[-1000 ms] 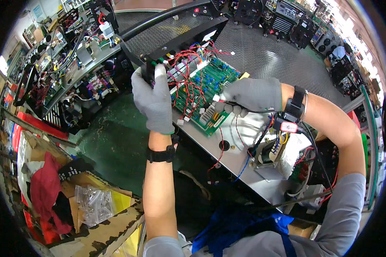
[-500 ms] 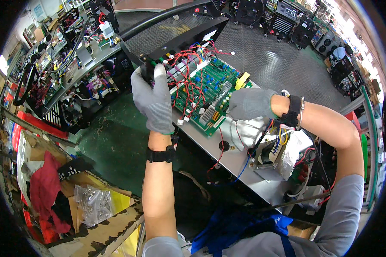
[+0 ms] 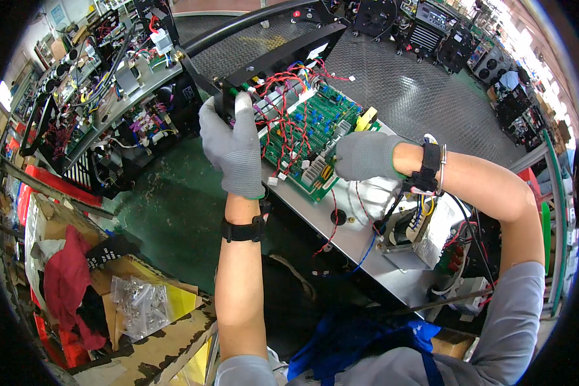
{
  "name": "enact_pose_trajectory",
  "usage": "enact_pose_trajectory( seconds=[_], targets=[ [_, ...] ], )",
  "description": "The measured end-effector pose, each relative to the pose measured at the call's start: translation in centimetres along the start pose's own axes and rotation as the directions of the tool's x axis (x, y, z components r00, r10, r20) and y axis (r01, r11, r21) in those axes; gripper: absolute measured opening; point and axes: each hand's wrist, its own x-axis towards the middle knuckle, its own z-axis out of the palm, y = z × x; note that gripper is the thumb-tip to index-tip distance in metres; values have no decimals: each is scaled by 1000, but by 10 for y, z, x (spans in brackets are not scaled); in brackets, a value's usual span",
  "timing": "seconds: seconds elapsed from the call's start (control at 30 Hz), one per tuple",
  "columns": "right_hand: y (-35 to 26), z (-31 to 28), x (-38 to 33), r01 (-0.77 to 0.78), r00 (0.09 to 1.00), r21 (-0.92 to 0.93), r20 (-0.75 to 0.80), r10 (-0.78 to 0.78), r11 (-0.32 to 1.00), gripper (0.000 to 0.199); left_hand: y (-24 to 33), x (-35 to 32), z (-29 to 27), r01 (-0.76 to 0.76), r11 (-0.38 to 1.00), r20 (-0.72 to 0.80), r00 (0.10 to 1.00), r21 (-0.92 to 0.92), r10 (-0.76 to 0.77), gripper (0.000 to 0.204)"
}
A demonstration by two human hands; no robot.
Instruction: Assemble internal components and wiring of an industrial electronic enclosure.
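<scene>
My left hand [image 3: 233, 149], in a grey glove, grips the edge of a black front panel [image 3: 273, 58] at the far end of an open metal chassis [image 3: 360, 248]. A green circuit board [image 3: 309, 132] with red wires [image 3: 288, 103] lies in the chassis beside it. My right hand [image 3: 365, 156], also gloved, rests with curled fingers on the near right edge of the board, by a finned heat sink [image 3: 314, 170]. Whether it pinches anything is hidden. A yellow part [image 3: 365, 119] sits at the board's far right.
A transformer with coloured wires [image 3: 418, 225] sits in the chassis near me. A bench with black units and cables [image 3: 109, 103] stands to the left. Cardboard boxes, a bag of small parts [image 3: 138, 305] and red cloth [image 3: 61, 283] lie on the floor at lower left. Checker-plate floor [image 3: 418, 96] lies beyond.
My right hand has slid left and down along the board's near edge, from the white bundle toward the heat sink. My left hand has kept its hold on the panel.
</scene>
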Motion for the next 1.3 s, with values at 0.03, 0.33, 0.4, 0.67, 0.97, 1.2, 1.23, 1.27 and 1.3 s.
enact_pose_trajectory(
  seconds=[0.03,0.33,0.4,0.67,0.97,1.2,1.23,1.27,1.3],
  targets=[
    [1,0,0,27,1000,-28,5,-27,999,10,-1,0,1,5,1000,-4,1000,-4,-5,38],
    [2,-1,4,40,998,-22,50,-39,999,10,-4,1,1,-40,999,-19,999,19,41,38],
    [3,-2,3,44,997,-36,61,-42,998,10,-4,0,1,-44,999,-11,999,15,45,38],
    [0,-9,6,127,990,-90,66,-121,988,8,-5,3,1,-14,1000,-25,1000,28,15,38],
    [4,-7,6,135,988,-53,87,-130,989,13,-6,1,1,-28,1000,-9,1000,2,28,39],
    [-4,-18,4,-14,993,30,118,11,999,16,-5,1,2,-17,999,-22,1000,33,18,40],
    [-7,-24,6,-61,992,77,111,52,995,16,-4,2,2,-23,999,-32,999,41,24,40],
    [-9,-26,7,-106,990,124,107,93,987,16,-3,2,1,-9,999,-26,1000,38,10,39],
    [-8,-20,11,-90,995,157,59,82,983,17,0,1,0,5,999,-18,1000,34,-4,39]
  ],
)
